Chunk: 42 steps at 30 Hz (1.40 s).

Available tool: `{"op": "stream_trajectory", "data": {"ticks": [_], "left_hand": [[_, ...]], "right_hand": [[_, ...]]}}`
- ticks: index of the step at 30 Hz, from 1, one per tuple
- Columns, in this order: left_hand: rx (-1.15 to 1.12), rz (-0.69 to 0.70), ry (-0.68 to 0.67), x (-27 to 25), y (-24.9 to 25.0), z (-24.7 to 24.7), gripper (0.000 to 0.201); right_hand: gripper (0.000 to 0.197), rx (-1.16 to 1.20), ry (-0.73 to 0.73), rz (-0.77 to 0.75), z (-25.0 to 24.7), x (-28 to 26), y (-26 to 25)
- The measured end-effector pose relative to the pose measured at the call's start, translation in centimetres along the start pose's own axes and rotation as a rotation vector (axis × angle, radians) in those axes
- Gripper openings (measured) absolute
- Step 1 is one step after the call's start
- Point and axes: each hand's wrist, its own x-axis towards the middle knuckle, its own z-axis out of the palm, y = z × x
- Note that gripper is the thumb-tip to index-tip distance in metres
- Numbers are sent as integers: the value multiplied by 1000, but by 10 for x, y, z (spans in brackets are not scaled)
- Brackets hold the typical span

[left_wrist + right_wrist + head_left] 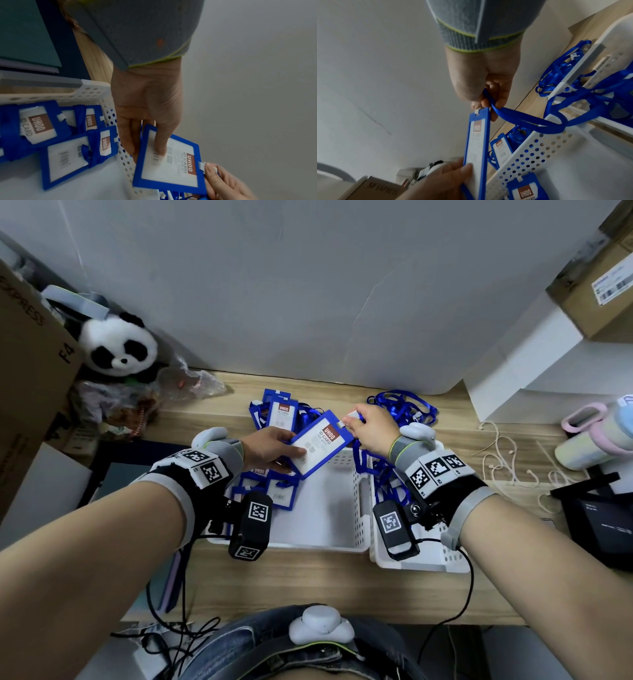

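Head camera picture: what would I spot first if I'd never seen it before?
Probably the blue ID card holder in the middle, held over a white basket by the left hand, while the right hand pinches the blue lanyard at its top. Then the panda plush, far left by the wall.

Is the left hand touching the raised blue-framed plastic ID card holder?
Touching. Left wrist view: left hand pinches the blue-framed plastic ID card holder, thumb on top.

Badge holder [322, 441] reads "UHOO ID CARD"; box [24, 364] "EXPRESS".
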Motion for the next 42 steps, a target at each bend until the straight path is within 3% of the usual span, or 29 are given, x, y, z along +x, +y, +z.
{"op": "stream_trajectory", "data": {"ticks": [5, 8, 11, 14, 20, 26, 30, 33, 38, 42], "left_hand": [[-180, 35, 4, -3, 1, -6, 41], [-263, 93, 123, 2, 4, -8, 44], [-340, 170, 271, 11, 10, -7, 37], [-328, 239, 405, 14, 16, -7, 33], [-376, 290, 557, 20, 28, -13, 33], [-355, 318, 567, 22, 41, -21, 34], [-381, 297, 599, 24, 36, -28, 33], [-407, 221, 601, 29, 28, -35, 31], [-362, 135, 581, 38, 12, -40, 31], [-324, 93, 561, 48, 8, -42, 32]], "right_hand": [[18, 425, -28, 113, -1, -9, 2], [4, 314, -164, 161, 1, -14, 11], [22, 142, -312, 129, 6, -18, 16], [19, 209, -370, 126, 7, -19, 9], [28, 438, -177, -29, -26, -3, -36], [26, 674, -85, -209, -58, 12, -88], [24, 635, -44, -268, -55, 24, -94], [19, 493, -31, -196, -38, 39, -81], [18, 217, 27, 57, 7, 68, -39], [19, 403, -28, 183, 28, 75, -26]]}}
